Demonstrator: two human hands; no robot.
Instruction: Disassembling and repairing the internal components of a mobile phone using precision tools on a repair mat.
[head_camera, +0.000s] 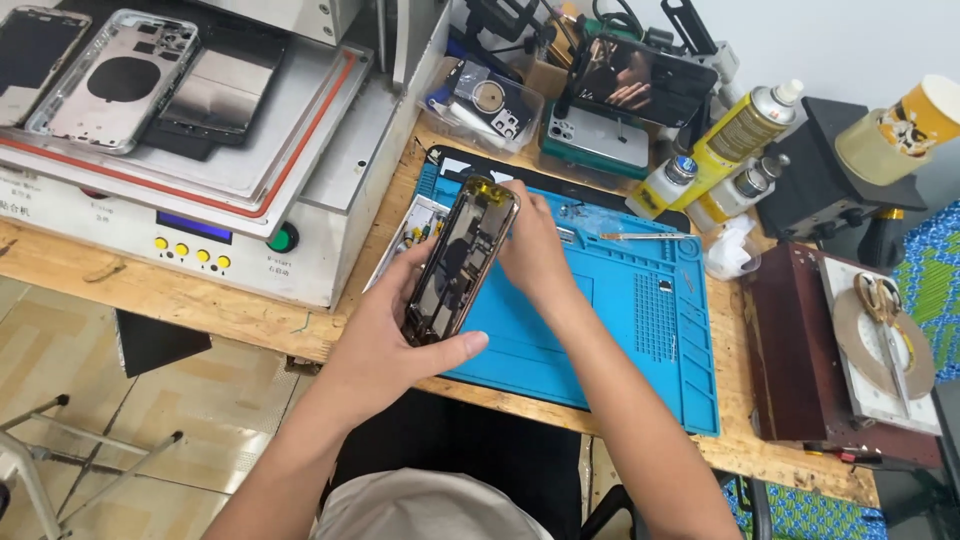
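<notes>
The fingers (455, 348) of my left hand (385, 345) are clamped around the lower end of a phone frame (462, 260), thumb on the near edge and the other fingers behind it; the frame is lifted above the front edge of the blue work mat (640, 330), tilted, its opened inside facing me; my right hand (533, 250) is closed on the upper end of the frame, but how its fingertips sit there I cannot tell; at far left a white machine (250, 190) carries phone housings (115, 80) on its top plate; beside the frame a small tray (412, 235) holds little parts; further right, a metal tool (645, 236) lies on the mat, then yellow spray cans (740, 125), and a tape roll (880, 335) at the right edge
</notes>
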